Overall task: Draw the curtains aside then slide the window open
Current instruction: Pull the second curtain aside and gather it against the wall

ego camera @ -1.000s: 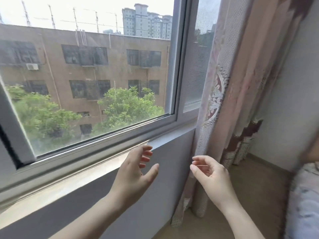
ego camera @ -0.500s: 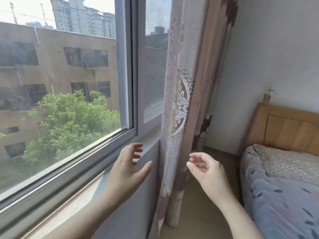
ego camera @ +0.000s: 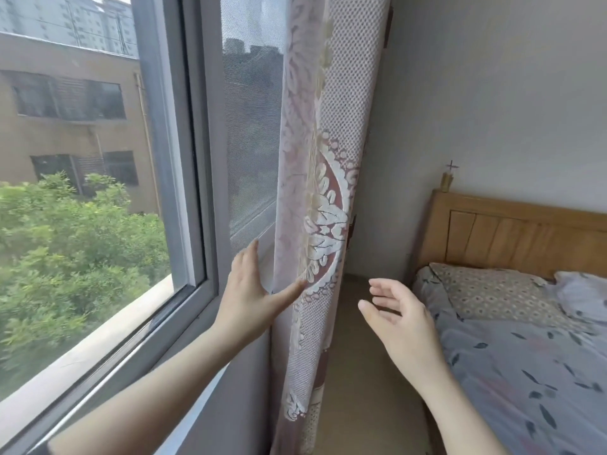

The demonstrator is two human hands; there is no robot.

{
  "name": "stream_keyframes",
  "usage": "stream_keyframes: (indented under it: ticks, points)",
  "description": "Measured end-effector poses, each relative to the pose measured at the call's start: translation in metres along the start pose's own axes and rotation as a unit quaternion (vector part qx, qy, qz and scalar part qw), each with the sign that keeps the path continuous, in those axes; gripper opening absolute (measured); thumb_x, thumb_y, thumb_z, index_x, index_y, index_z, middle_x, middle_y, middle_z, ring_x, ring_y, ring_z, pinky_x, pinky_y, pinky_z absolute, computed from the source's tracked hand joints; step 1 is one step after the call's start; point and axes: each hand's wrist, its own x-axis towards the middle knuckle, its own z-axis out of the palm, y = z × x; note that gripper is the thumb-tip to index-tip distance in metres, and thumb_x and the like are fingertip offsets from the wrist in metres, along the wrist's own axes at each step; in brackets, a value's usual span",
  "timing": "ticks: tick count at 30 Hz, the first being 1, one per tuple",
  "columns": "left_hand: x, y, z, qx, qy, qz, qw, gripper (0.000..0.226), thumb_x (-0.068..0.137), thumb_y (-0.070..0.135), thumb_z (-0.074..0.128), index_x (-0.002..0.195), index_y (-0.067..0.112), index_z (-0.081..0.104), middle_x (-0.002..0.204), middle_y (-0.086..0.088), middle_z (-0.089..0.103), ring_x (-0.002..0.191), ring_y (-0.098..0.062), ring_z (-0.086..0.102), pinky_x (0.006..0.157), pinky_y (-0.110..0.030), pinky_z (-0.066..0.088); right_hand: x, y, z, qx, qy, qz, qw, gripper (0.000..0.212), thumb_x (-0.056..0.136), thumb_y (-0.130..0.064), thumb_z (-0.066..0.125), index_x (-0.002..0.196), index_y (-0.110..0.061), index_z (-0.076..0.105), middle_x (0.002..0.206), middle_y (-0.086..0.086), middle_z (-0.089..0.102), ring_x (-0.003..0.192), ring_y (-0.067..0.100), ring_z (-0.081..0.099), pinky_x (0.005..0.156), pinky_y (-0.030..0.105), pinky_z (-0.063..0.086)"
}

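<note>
A pink and white lace curtain [ego camera: 331,178] hangs bunched in a narrow column at the window's right end. The sliding window [ego camera: 179,178] has a grey frame, with clear glass on the left and an insect screen [ego camera: 251,133] on the right. My left hand [ego camera: 253,293] is open and spread, its fingers slipped behind the curtain's left edge and its thumb lying across the front of the cloth. My right hand [ego camera: 399,318] hovers open to the right of the curtain, apart from it, holding nothing.
A bed [ego camera: 532,362] with a blue patterned sheet and two pillows fills the right side, its wooden headboard [ego camera: 519,238] against the white wall. A narrow strip of floor [ego camera: 361,372] runs between bed and window wall. A grey sill [ego camera: 108,353] runs under the window.
The view has swung right toward the bed. My left hand has moved from beside the frame onto the curtain's left edge. My right hand has opened out from a loose curl.
</note>
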Motion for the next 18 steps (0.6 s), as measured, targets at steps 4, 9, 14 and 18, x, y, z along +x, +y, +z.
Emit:
stream_keyframes:
  ticks: [4,9,14,18]
  points:
    - [0.046,0.009,0.019,-0.018,0.01,-0.001,1.0,0.123,0.06,0.069,0.07,0.152,0.02,0.003,0.161,0.0,0.009,0.148,-0.013,0.008,0.12,-0.037,0.013,0.029,0.01,0.001,-0.006,0.01,-0.002,1.0,0.035,0.083,-0.019,0.074,0.114,-0.03,0.061,0.113,-0.01,0.064,0.104,0.0,0.061,0.083,0.015,0.048]
    - [0.134,0.033,0.04,-0.052,0.014,-0.002,0.999,0.147,0.043,0.075,0.075,0.15,0.018,-0.008,0.162,-0.003,-0.004,0.149,-0.019,-0.002,0.12,-0.041,0.003,0.081,0.036,0.009,0.0,-0.002,0.01,1.0,0.051,0.08,-0.026,0.077,0.126,-0.031,0.055,0.121,-0.01,0.06,0.111,0.0,0.056,0.091,0.022,0.046]
    - [0.229,0.045,0.079,-0.107,0.033,0.022,0.994,0.148,0.025,0.076,0.081,0.146,0.031,0.008,0.155,-0.004,0.028,0.142,-0.022,0.03,0.115,-0.048,0.029,0.149,0.078,0.013,0.008,-0.021,0.015,1.0,0.069,0.077,-0.028,0.08,0.136,-0.031,0.044,0.127,-0.007,0.056,0.115,0.004,0.055,0.096,0.028,0.047]
    - [0.274,0.048,0.119,-0.121,0.063,0.014,0.991,0.132,0.045,0.063,0.084,0.149,0.024,0.01,0.143,0.002,0.048,0.127,-0.016,0.05,0.107,-0.04,0.041,0.206,0.106,0.006,0.01,-0.041,0.013,0.999,0.083,0.075,-0.037,0.08,0.144,-0.032,0.035,0.134,-0.008,0.05,0.121,0.004,0.051,0.102,0.031,0.046]
